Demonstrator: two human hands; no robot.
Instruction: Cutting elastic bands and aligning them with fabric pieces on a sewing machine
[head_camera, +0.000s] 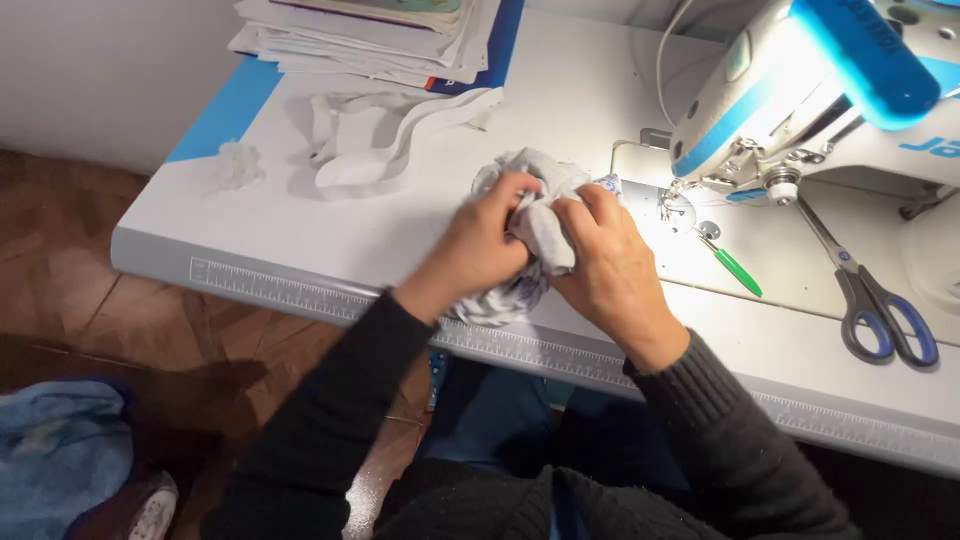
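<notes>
Head view: left hand (480, 240) and right hand (605, 255) both clenched on a bunched pale grey cloth (535, 215), held over the white sewing table (300, 240), just left of the sewing machine (800, 110). Scissors (880, 305) and green-handled tool (735, 268) lying right; white strips (400, 135) and paper stack (380, 40) behind.

White sewing table (300, 240): scissors (880, 300), elastic strips (400, 140)
</notes>
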